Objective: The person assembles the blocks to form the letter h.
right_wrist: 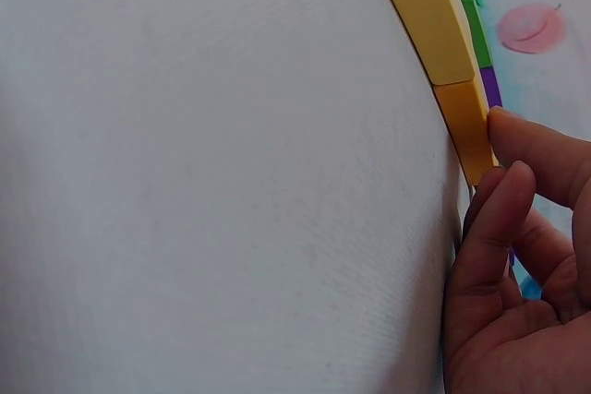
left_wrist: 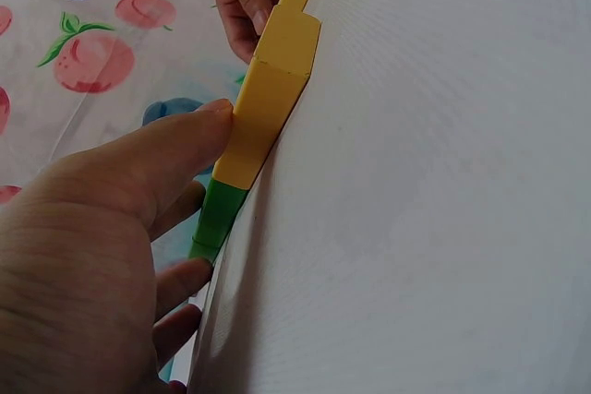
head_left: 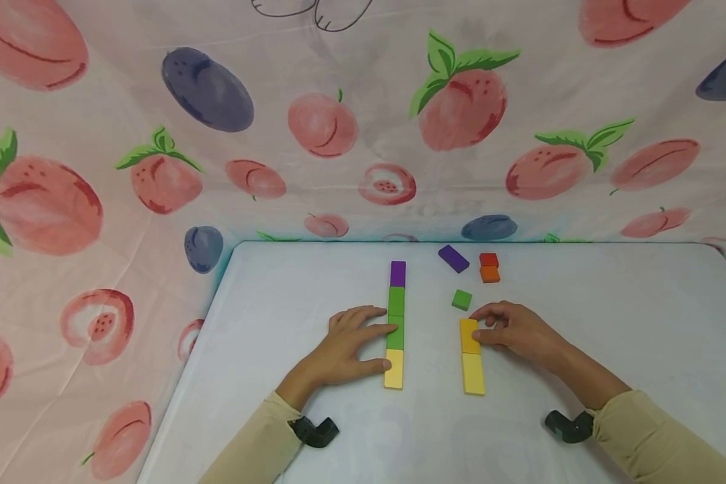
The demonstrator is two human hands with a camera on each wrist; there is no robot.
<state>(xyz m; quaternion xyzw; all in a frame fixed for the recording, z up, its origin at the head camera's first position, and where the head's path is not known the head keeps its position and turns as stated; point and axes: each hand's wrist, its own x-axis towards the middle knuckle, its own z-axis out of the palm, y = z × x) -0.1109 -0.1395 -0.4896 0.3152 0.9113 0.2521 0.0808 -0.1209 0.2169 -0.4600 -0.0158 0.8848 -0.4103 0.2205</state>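
Observation:
On the left of the table, a row of blocks runs away from me: a pale yellow block [head_left: 394,369], two green blocks [head_left: 395,333] and a purple block [head_left: 398,273] at the far end. My left hand [head_left: 352,349] lies along this row, fingers extended, thumb at the yellow block and index fingertip on the nearer green one. A shorter row to the right has an amber block [head_left: 469,336] end to end with a yellow block [head_left: 474,374]. My right hand [head_left: 518,331] grips the amber block, thumb on its right side and index finger at its far end.
A loose green block [head_left: 462,300] lies just beyond the amber one. Farther back are a tilted purple block [head_left: 454,259], a red block [head_left: 489,259] and an orange block [head_left: 490,274]. Fruit-patterned cloth [head_left: 260,222] hangs behind the white table [head_left: 278,289].

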